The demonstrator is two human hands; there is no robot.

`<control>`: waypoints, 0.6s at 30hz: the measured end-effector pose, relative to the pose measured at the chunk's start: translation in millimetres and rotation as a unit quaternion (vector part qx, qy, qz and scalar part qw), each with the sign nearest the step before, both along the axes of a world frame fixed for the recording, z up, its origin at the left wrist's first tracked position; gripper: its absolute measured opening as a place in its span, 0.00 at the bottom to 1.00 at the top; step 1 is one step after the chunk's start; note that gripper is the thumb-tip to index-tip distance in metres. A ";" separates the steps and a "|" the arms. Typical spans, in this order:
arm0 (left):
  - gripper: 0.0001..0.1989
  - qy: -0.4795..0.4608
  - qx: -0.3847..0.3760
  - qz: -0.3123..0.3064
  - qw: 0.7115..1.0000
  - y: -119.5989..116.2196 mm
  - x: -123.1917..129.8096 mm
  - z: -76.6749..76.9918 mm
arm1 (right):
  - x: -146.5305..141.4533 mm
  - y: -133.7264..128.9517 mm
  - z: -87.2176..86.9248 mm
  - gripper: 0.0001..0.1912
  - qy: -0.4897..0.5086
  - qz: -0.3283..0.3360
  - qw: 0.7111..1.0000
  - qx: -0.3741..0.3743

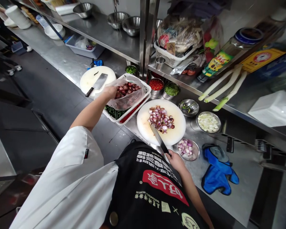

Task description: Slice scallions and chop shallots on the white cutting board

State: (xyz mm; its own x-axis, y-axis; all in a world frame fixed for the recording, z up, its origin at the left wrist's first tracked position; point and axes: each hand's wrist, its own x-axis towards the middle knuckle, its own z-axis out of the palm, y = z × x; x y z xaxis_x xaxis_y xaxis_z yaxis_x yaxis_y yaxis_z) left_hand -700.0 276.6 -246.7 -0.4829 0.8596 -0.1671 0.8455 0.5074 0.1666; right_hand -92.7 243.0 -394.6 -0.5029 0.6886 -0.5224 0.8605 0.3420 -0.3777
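Observation:
My left hand point(109, 93) is closed on the edge of a clear plastic bag full of unpeeled shallots point(127, 90). The bag rests over a white basket point(148, 90) that also holds green and red chilies. In my right hand point(175, 160) is the handle of a kitchen knife point(159, 138), its blade tip lying over a round white cutting board point(143, 127). Cut, purple-skinned shallots point(160, 117) are heaped on that board. Close to my right hand stands a metal bowl of peeled shallot pieces point(187, 149).
A second board point(85, 79) carries a cleaver point(98, 83). Metal bowls of chopped red chilies point(156, 84), green slices point(171, 89) and white pieces point(208, 122) line the back. Blue gloves point(216, 175) lie at right. A steel shelf with leeks point(225, 86) overhangs the counter.

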 end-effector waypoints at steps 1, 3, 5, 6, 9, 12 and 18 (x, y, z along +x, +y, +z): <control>0.13 0.006 -0.015 0.012 1.000 0.7 -0.7 2.0 | 0.5 1.0 0.2 0.15 -0.003 0.003 1.000 0.002; 0.15 0.015 -0.016 0.024 0.999 -1.9 1.6 9.5 | 1.5 3.5 0.6 0.16 -0.010 0.014 1.000 0.004; 0.17 0.013 0.048 0.013 0.999 -12.3 12.4 21.7 | 2.0 5.8 0.8 0.16 -0.015 0.024 1.000 0.004; 0.16 0.009 0.093 0.005 0.996 -20.8 22.1 28.5 | 2.1 6.6 0.9 0.16 -0.016 0.025 1.000 0.004; 0.12 -0.013 0.211 -0.046 0.976 -54.8 70.5 40.4 | 1.5 8.1 0.6 0.17 -0.014 0.019 1.000 0.004; 0.08 -0.076 0.218 -0.151 0.961 -84.5 138.7 19.3 | -0.4 9.4 0.0 0.17 -0.015 0.020 1.000 -0.001; 0.03 -0.195 0.040 -0.141 0.970 -78.6 250.5 -105.2 | -6.4 14.3 0.0 0.17 -0.020 0.021 1.000 0.009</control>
